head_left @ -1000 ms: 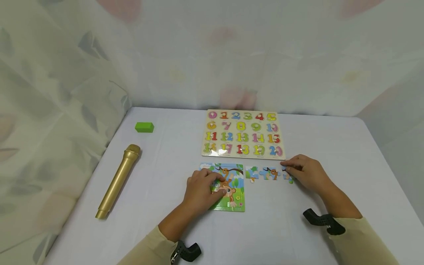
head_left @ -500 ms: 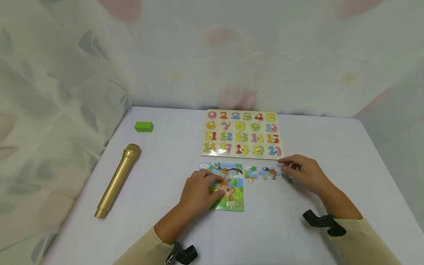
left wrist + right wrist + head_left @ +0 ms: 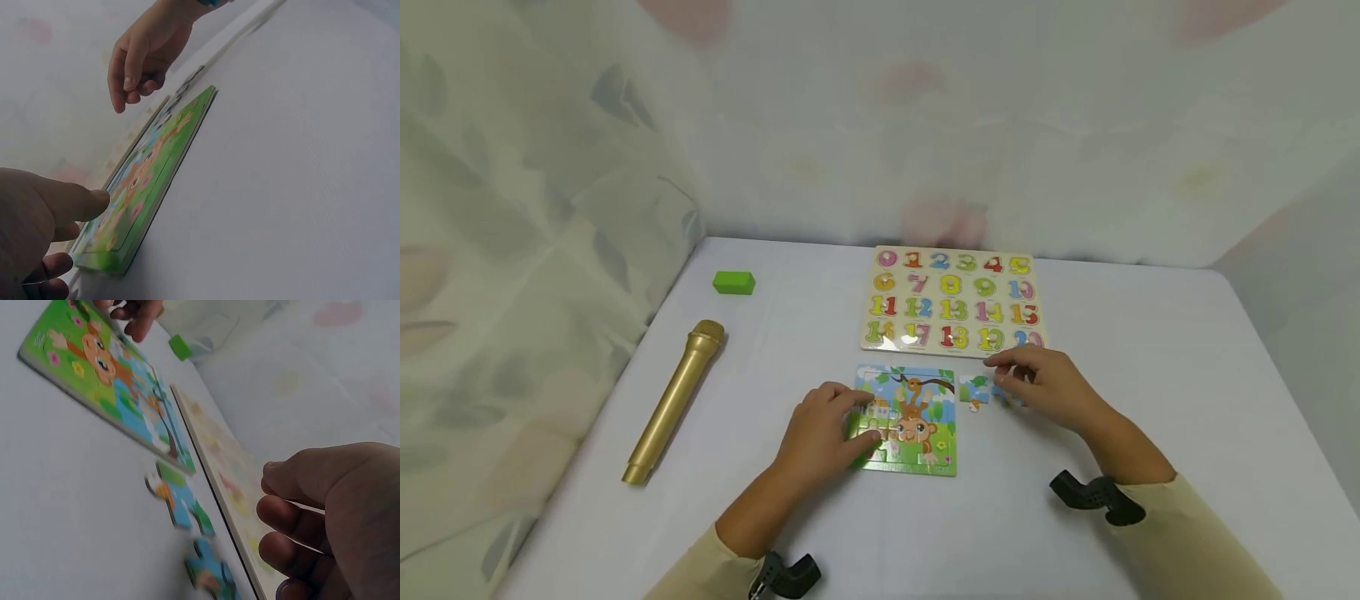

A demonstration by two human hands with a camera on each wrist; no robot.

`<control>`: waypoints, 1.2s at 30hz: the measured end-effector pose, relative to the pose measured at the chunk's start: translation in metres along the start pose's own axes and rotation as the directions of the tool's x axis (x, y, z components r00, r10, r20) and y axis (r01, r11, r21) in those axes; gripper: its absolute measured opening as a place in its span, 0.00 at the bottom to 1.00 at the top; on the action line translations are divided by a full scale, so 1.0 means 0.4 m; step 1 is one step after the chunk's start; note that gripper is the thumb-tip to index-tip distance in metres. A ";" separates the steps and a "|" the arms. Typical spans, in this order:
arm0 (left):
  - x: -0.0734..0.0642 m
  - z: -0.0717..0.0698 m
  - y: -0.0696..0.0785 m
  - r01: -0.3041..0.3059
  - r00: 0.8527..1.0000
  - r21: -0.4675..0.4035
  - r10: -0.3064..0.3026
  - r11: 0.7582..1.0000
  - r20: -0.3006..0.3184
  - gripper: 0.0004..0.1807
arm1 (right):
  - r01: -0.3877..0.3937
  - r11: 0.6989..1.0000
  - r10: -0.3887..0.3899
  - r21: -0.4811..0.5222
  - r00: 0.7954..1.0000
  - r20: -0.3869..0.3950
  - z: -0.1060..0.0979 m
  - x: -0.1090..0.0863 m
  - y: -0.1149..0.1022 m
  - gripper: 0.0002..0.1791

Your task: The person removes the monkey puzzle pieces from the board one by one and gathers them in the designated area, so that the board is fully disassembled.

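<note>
My relaxed left hand (image 3: 820,431) uncovered more monkey jigsaw (image 3: 917,429) for working; loose-fingered, empty right hand (image 3: 1051,385) shifted left, near jigsaw pieces (image 3: 975,387).

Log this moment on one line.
left hand: at left edge of monkey puzzle | right hand: by loose pieces | number board: beyond puzzle | gold microphone, green block: at left

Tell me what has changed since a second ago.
The right hand moved left, toward the monkey puzzle, and now partly hides the middle loose piece from the head view. The left hand moved left too, uncovering more of the puzzle; no grasp or release is clear. The puzzle, number board, gold microphone and green block stayed put.
</note>
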State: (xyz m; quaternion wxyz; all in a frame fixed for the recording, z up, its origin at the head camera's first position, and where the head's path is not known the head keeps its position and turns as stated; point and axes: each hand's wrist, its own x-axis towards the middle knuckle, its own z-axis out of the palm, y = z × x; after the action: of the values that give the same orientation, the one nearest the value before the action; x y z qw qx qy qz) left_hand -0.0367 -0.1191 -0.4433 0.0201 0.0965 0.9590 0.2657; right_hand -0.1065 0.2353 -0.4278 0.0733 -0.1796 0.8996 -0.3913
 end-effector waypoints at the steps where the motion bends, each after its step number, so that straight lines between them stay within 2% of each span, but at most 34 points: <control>1: -0.001 -0.001 -0.004 0.001 1.000 0.003 -0.001 1.000 0.003 0.30 | 0.009 1.000 -0.009 0.011 1.000 0.004 0.008 0.005 -0.006 0.14; 6: -0.005 -0.008 -0.023 0.027 1.000 0.001 -0.027 1.000 0.012 0.33 | 0.076 0.995 -0.078 0.072 0.997 0.029 0.057 0.037 -0.040 0.14; 11: -0.007 -0.012 -0.035 0.062 0.998 -0.013 -0.061 0.998 0.022 0.34 | 0.144 0.984 -0.153 0.105 0.985 0.083 0.106 0.072 -0.081 0.13; 17: -0.004 -0.011 -0.037 0.059 0.998 -0.039 -0.058 0.998 0.029 0.32 | 0.169 0.975 -0.189 0.143 0.973 0.135 0.158 0.094 -0.130 0.13; 23: -0.003 -0.008 -0.041 0.047 0.999 -0.027 -0.047 0.999 0.007 0.31 | 0.181 0.977 -0.200 0.117 0.963 0.180 0.202 0.110 -0.175 0.14; 29: -0.002 -0.009 -0.041 0.036 0.999 -0.031 -0.037 0.999 -0.008 0.31 | 0.202 0.976 -0.216 0.086 0.952 0.218 0.239 0.121 -0.194 0.16; 36: -0.003 -0.010 -0.043 0.038 0.999 -0.022 -0.038 0.999 -0.012 0.30 | 0.213 0.976 -0.193 -0.050 0.944 0.267 0.271 0.130 -0.206 0.21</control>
State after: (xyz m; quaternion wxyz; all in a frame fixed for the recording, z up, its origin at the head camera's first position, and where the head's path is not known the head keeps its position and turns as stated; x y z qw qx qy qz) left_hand -0.0388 -0.1357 -0.4489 0.0204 0.0763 0.9578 0.2762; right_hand -0.1031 0.0902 -0.4414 0.1429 -0.3240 0.8734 -0.3343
